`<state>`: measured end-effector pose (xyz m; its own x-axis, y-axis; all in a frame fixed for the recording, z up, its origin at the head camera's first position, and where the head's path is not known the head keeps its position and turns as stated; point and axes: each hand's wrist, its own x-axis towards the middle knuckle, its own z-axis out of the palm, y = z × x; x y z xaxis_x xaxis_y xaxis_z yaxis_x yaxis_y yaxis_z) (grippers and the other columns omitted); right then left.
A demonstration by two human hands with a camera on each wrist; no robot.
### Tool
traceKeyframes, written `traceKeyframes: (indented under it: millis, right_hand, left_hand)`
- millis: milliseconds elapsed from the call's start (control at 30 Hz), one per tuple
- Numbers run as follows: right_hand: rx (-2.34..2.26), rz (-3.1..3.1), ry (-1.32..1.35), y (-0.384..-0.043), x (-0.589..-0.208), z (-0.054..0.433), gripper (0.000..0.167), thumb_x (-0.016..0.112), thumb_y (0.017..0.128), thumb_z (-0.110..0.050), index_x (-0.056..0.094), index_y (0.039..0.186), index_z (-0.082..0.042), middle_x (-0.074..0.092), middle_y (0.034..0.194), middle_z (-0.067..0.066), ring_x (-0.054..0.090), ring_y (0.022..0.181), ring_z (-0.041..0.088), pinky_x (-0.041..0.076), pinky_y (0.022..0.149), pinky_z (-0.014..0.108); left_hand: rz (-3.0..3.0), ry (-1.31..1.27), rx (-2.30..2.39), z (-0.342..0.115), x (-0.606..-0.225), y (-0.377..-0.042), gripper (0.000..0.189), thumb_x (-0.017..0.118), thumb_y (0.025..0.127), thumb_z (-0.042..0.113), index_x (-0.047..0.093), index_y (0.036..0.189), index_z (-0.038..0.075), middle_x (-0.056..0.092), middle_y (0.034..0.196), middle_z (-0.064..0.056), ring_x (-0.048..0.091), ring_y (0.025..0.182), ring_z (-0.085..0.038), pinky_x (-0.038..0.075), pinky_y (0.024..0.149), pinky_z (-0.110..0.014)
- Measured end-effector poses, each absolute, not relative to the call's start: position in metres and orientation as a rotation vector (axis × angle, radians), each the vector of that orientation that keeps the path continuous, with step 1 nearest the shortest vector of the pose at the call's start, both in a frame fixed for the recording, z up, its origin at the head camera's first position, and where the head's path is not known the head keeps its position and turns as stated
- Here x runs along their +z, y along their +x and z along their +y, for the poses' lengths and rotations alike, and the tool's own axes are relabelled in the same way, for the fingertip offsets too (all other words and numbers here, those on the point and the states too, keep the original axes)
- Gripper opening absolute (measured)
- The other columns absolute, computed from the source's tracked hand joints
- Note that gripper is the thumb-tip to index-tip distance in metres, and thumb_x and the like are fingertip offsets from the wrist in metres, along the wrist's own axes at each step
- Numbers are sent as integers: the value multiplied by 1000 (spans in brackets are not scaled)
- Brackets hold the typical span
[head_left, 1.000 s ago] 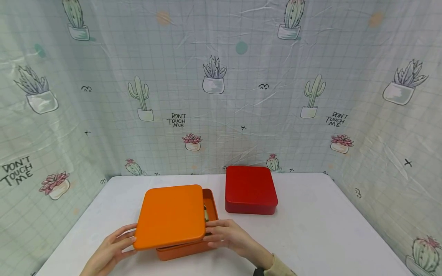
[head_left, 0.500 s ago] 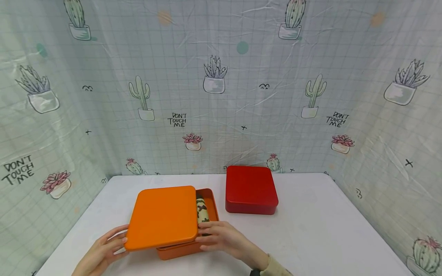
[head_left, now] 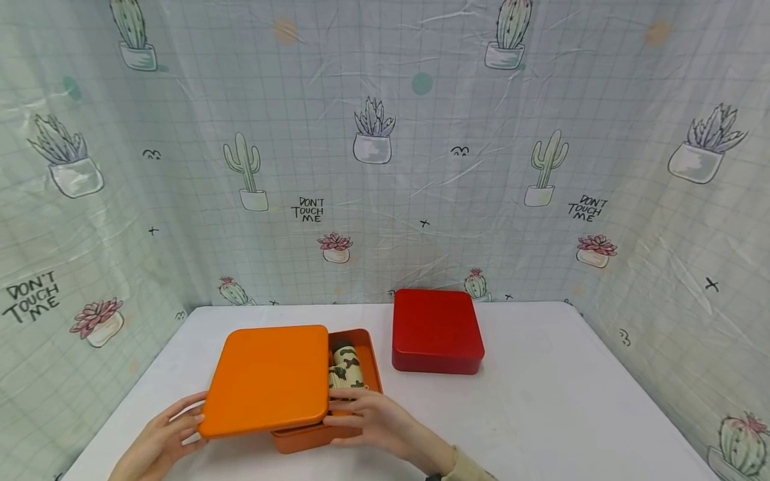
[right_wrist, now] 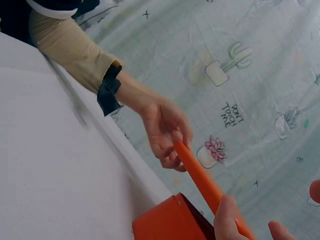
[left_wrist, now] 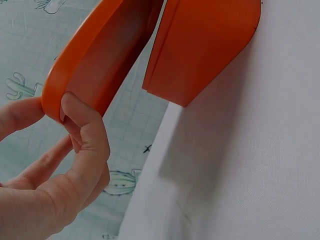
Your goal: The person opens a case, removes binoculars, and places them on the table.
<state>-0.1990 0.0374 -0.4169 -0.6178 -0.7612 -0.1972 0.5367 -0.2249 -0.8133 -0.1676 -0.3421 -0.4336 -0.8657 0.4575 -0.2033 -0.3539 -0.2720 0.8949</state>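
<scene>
An orange square lid [head_left: 267, 377] sits shifted left and slightly tilted over an orange box [head_left: 313, 437], leaving the box's right side uncovered. My left hand [head_left: 158, 437] grips the lid's front left corner; in the left wrist view the thumb [left_wrist: 86, 120] lies against the inside of the rim. At the lid's front right corner, my right hand [head_left: 385, 424] holds the edge, its thumb [right_wrist: 227, 215] overlapping the lid in the right wrist view. Inside the opening lies a camouflage-patterned cylindrical thing [head_left: 349, 364] with a dark end; the rest of it is hidden under the lid.
A closed red square box [head_left: 436, 331] stands behind and to the right on the white table [head_left: 541, 401]. A cactus-print curtain [head_left: 385, 187] hangs behind the table and along both sides.
Both hands have moved left together with the lid, while the orange box stays in place. More of the box's inside and the camouflage-patterned thing now shows.
</scene>
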Motion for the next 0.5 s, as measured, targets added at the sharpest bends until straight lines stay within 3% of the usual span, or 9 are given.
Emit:
traceKeyframes:
  millis: [500]
  right_hand:
    - [-1947,923,-354,-192,-420,12,50,32,92,-18,23,141,-7,15,148,15,31,131,33,20,106,57]
  left_hand:
    - [1312,166,2150,-379,-438,-171,43,23,99,14,59,108,34,59,110,18,57,101,-8,45,91,-29]
